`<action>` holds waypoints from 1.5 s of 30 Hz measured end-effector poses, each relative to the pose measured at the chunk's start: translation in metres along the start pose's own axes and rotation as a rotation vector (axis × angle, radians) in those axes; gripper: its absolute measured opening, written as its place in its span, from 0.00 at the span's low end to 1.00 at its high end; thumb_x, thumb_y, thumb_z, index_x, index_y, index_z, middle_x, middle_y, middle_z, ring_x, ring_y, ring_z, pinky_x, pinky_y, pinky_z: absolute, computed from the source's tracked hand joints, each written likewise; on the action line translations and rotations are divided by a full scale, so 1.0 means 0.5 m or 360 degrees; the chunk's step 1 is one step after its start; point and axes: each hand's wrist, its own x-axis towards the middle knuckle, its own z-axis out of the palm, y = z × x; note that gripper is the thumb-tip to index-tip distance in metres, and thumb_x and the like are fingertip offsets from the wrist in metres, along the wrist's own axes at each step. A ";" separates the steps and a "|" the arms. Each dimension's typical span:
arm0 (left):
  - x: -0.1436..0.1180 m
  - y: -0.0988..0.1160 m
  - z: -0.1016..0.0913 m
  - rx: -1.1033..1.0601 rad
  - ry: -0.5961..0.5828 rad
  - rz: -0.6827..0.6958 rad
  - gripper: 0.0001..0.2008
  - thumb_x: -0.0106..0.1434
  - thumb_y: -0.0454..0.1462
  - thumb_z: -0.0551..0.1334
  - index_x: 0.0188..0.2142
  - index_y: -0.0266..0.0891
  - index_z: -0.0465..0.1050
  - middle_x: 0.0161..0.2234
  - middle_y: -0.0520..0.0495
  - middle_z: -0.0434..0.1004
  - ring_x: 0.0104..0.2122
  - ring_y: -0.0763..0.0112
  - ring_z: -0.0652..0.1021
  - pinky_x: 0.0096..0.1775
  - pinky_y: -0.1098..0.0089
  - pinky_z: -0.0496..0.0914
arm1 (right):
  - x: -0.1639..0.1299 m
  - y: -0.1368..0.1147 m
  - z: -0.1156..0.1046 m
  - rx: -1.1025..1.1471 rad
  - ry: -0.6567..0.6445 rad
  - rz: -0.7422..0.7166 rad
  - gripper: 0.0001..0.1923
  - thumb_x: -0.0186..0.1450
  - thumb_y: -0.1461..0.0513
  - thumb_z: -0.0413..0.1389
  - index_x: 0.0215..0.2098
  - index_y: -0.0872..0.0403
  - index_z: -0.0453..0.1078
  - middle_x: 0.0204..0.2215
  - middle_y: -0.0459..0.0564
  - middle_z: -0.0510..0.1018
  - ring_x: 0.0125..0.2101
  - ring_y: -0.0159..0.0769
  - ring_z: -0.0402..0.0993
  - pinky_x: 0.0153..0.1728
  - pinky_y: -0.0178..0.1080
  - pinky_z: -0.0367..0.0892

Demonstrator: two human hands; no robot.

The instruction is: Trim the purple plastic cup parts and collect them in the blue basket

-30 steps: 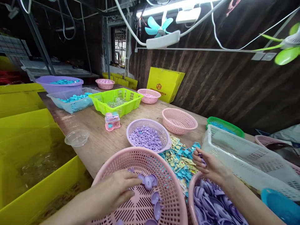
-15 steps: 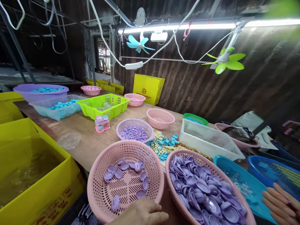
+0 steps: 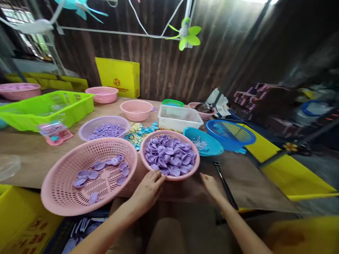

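"Purple pieces, head view: heaped in pink basket. Left hand: half-curled at the basket's near side; whether gripping, we cannot tell."

"Right hand: loosely curled, apart from the basket; contents unclear to us. We should keep the basket level, lest pieces spill."

Saw a green fan hanging before the dark wall, with a blue fan cut off by the top edge, farther left. Spotted a yellow box standing upright near that wall. Noticed a lime crate at left on the table, plus a clear dish cut off by the left edge. Made out, farther right, a white bin, a blue basket and a white bag beyond.
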 end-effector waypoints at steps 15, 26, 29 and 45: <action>0.033 0.012 0.017 0.0250 0.0021 -0.0033 0.13 0.62 0.33 0.51 0.45 0.39 0.67 0.39 0.43 0.70 0.41 0.64 0.69 0.45 0.61 0.64 | -0.034 0.041 0.088 -0.0889 0.0287 -0.0470 0.09 0.62 0.63 0.45 0.32 0.54 0.66 0.37 0.57 0.69 0.40 0.44 0.62 0.34 0.40 0.58; 0.065 0.013 -0.002 0.0115 0.0093 -0.0349 0.13 0.64 0.37 0.49 0.39 0.37 0.71 0.35 0.44 0.71 0.36 0.66 0.72 0.40 0.67 0.65 | 0.008 0.110 0.030 -0.0252 0.0287 -0.0532 0.17 0.61 0.62 0.39 0.41 0.54 0.66 0.37 0.53 0.75 0.39 0.37 0.69 0.42 0.42 0.62; 0.100 0.033 -0.001 0.0124 -0.0043 -0.0504 0.15 0.64 0.41 0.49 0.38 0.37 0.71 0.35 0.44 0.71 0.36 0.65 0.73 0.38 0.68 0.65 | 0.011 0.121 0.031 -0.0108 0.0334 -0.0523 0.18 0.60 0.63 0.39 0.44 0.55 0.64 0.37 0.53 0.76 0.38 0.35 0.72 0.41 0.40 0.65; 0.164 0.026 0.018 -0.0057 -0.0280 -0.0637 0.10 0.54 0.35 0.58 0.35 0.39 0.76 0.36 0.44 0.73 0.37 0.62 0.74 0.36 0.68 0.65 | -0.014 0.118 0.012 -0.0410 0.0338 -0.0461 0.03 0.54 0.64 0.49 0.24 0.53 0.64 0.27 0.50 0.68 0.31 0.39 0.65 0.36 0.40 0.61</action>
